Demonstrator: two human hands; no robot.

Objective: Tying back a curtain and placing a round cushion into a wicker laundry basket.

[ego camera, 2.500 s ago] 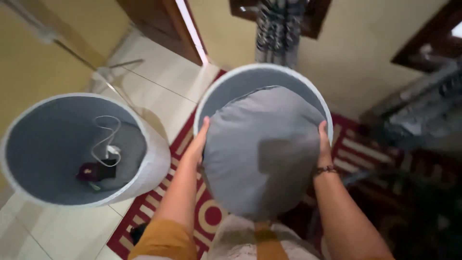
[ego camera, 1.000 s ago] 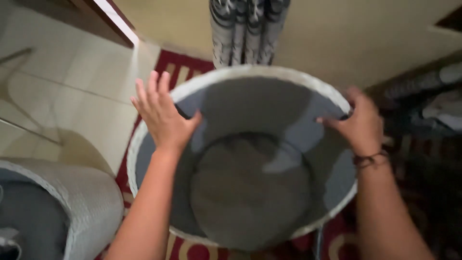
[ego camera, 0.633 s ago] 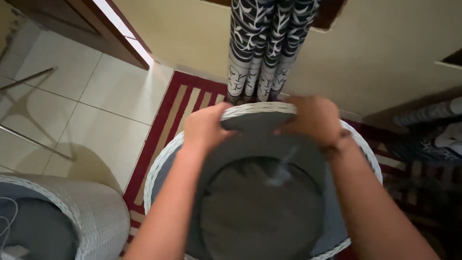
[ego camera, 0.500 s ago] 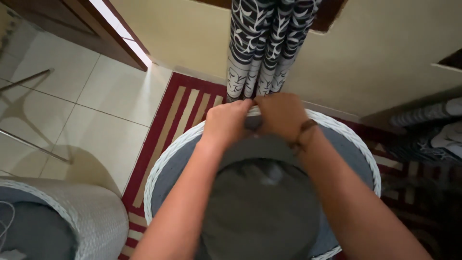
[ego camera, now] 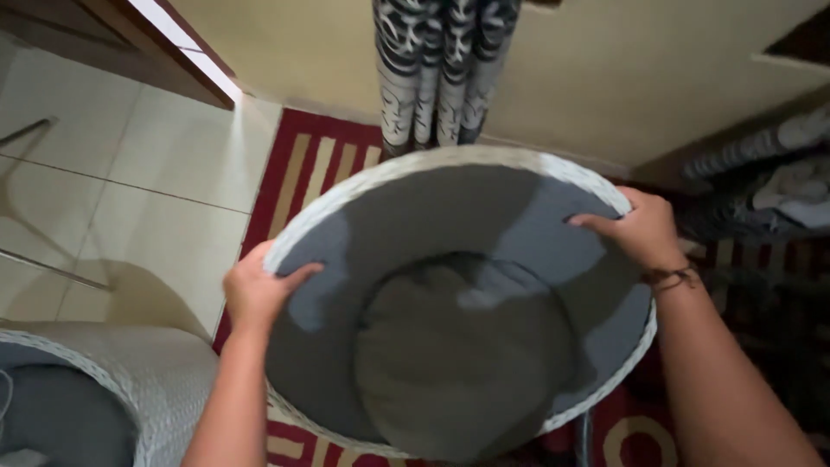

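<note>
A round white woven tub chair (ego camera: 450, 160) with a grey lining fills the middle of the view. A round grey cushion (ego camera: 462, 355) lies flat in its bottom. My left hand (ego camera: 255, 290) grips the rim on the left side, fingers curled over the edge onto the lining. On the right side my right hand (ego camera: 644, 229), with a dark cord at the wrist, holds the rim the same way.
A second white woven tub chair (ego camera: 130, 376) stands at the lower left. Under both lies a red and beige striped rug (ego camera: 303, 169) on pale floor tiles (ego camera: 130, 199). A black-and-white patterned curtain (ego camera: 441, 69) hangs against the cream wall behind.
Both hands were together at the far rim half a second ago. They have moved apart and now hold the rim at the left and right sides. The cushion stays in the bottom.
</note>
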